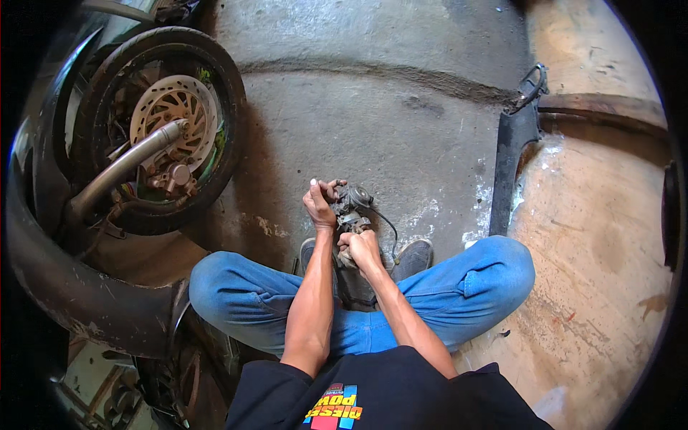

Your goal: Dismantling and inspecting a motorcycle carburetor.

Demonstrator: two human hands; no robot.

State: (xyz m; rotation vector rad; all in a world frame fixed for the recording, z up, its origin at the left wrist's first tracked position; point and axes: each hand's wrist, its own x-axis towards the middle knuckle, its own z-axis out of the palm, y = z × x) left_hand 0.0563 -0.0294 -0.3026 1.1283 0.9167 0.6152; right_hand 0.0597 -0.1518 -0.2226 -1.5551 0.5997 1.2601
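Nearest: your black shirt (401, 390), bright print on the chest, then your blue jeans (473, 276), knees spread wide to either side. Between the knees, ahead of your lap, your dark shoes (416, 258) rest on the floor. Your right hand (362, 247) is curled into a near-fist about the near end of a grimy metal part (355, 197), which sits between your hands, just ahead of the shoes. Thin black hose (390, 226) loops off its right side and bends back toward the right shoe. Slightly farther out, your left hand (320, 204) is half curled at the part's far left, thumb raised, fingertips against the metal; whether they grip or merely steady it, you can't really tell from this height. Off to your left, well apart from the work, a black-tyred wheel (233, 100) with slotted brake disc (174, 107) and silver fork leg (129, 168). Out right, a long black panel (506, 165) lies along the edge of a tan surface (595, 251). Farthest: grey concrete floor (373, 118), crossed by a rough, dark-edged ridge (373, 70)
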